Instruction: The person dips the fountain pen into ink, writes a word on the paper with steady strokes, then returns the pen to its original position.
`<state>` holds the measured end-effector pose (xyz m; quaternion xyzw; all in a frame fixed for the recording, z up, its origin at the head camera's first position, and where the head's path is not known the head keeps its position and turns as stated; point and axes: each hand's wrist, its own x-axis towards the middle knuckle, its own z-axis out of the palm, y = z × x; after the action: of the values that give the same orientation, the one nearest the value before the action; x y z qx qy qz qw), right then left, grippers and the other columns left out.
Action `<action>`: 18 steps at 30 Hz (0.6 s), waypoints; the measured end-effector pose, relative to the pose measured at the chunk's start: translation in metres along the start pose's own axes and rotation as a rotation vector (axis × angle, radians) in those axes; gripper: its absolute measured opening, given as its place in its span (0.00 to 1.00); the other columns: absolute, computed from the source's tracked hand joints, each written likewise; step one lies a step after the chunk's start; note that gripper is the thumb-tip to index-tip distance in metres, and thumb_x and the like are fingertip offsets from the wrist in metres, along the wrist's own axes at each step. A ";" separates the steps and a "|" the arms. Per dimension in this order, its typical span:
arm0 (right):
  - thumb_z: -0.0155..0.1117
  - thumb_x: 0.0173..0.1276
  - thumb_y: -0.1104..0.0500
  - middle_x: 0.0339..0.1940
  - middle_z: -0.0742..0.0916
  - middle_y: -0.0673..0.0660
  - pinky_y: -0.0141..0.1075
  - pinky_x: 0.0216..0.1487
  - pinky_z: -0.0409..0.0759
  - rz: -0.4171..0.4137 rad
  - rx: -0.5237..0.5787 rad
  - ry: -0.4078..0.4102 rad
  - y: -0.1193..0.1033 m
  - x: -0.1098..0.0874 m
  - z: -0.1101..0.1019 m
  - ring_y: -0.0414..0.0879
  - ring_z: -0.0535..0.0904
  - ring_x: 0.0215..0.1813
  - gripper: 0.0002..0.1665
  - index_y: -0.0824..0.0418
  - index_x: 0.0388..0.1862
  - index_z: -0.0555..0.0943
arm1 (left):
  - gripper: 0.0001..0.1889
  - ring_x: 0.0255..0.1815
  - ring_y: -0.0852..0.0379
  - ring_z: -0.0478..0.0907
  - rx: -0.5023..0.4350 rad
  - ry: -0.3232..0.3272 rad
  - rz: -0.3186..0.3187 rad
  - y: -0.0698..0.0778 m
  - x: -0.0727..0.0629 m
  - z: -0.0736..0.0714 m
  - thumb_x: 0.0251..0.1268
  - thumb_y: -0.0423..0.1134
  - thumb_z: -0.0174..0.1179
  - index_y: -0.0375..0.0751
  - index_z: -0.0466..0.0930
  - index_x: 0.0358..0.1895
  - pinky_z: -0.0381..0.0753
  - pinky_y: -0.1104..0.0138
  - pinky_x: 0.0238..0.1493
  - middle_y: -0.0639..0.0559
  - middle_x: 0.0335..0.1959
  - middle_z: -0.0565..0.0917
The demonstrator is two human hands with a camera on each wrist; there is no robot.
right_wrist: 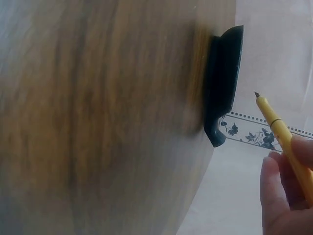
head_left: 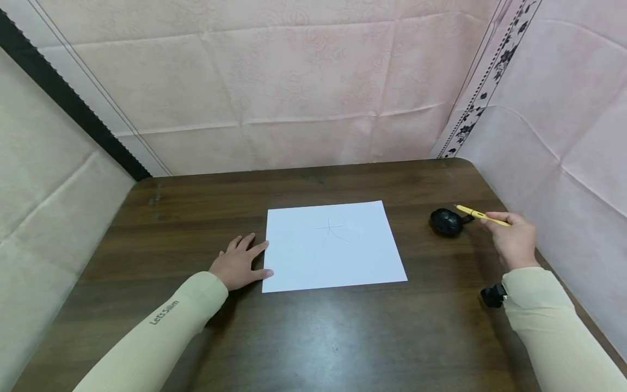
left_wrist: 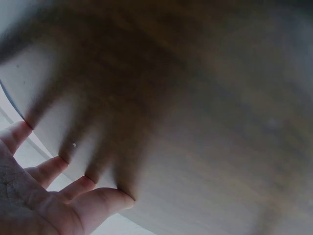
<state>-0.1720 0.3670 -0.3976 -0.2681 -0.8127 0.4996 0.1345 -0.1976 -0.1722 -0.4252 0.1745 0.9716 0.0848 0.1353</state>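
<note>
A white sheet of paper (head_left: pixel 333 264) lies on the table with thin dark crossing lines near its upper middle. My left hand (head_left: pixel 238 264) rests flat with spread fingers, thumb and forefinger over the paper's left edge. At the right, my right hand (head_left: pixel 515 239) pinches a slim yellow pen (head_left: pixel 477 213) with a dark pointed tip, held between thumb and fingers. The tip points left, above the short handle of a small round black dish (head_left: pixel 444 222). In the right wrist view, the pen (right_wrist: pixel 279 128) stands apart from the dish (right_wrist: pixel 225 73), its tip higher than the rim.
The dark brown wooden table (head_left: pixel 313 337) has rounded far corners. Pale creased cloth (head_left: pixel 303 92) hangs behind it and on both sides, with a black strip (head_left: pixel 68 98) at the left and a flowered border (head_left: pixel 485 92) at the right.
</note>
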 end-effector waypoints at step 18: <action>0.60 0.70 0.60 0.38 0.75 0.45 0.24 0.30 0.77 0.070 0.002 0.013 0.007 0.004 -0.001 0.29 0.76 0.29 0.04 0.53 0.42 0.78 | 0.41 0.73 0.28 0.48 -0.003 0.004 0.001 0.000 0.000 0.001 0.62 0.64 0.57 0.49 0.59 0.75 0.57 0.29 0.60 0.34 0.75 0.53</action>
<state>-0.1727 0.3723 -0.4038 -0.2995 -0.8014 0.5031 0.1226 -0.1973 -0.1716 -0.4262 0.1748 0.9716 0.0866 0.1338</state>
